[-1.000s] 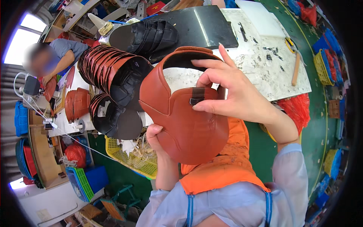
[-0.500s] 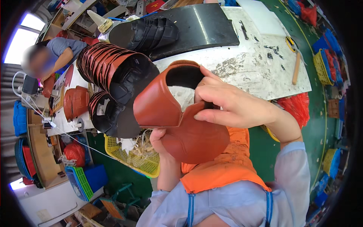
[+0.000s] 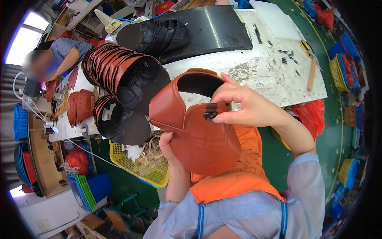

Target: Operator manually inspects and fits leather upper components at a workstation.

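Observation:
A reddish-brown leather shoe upper is held in front of me, its dark-lined opening facing up and away. My left hand grips it from below, with the thumb on the near side and the other fingers hidden beneath. A small black buckle on a short dark strap lies against the edge of its opening. My right hand pinches there, thumb at the buckle and index finger curled inside the rim. Left of the upper are nested stacks of brown uppers and more uppers showing black linings.
Black uppers and a curved black sheet lie on the white worktable. Small black buckles, scissors and a wooden-handled tool are at its right. A yellow basket stands below left; another person sits beyond.
The upper has shifted slightly right and tilted. My right hand has moved its grip, and the black buckle now shows at the edge of the opening.

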Tool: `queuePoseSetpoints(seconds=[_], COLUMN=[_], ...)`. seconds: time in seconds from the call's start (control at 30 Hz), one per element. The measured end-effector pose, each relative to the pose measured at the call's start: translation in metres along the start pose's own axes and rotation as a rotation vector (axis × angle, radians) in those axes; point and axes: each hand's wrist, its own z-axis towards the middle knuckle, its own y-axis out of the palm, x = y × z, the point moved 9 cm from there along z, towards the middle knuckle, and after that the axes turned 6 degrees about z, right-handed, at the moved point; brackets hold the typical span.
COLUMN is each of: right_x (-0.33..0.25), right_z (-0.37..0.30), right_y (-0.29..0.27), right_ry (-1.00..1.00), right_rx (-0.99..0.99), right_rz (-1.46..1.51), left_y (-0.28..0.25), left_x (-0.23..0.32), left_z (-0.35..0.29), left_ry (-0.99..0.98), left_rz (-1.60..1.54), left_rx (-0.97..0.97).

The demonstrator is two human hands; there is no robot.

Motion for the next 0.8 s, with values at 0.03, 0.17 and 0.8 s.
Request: queuePoseSetpoints(seconds=[0.03,0.17,0.8], right_x=[0.010,0.018,0.153], right_z=[0.003,0.009,-0.032], right_y=[0.007,0.012,-0.030], right_ry=[0.059,0.062,0.161], right_rx=[-0.049,-0.134,0.732], right_rz=[0.056,0.094,-0.154], left_y=[-0.001,-0.004,-0.023], left_x=[0.001,0.005,-0.019], left_z=[-0.002,-0.004,0.068], left_ry=[0.015,0.044,0.585], left_rz=[0.011,0.022,2.837], left_rx=[0.017,0.047,0.004])
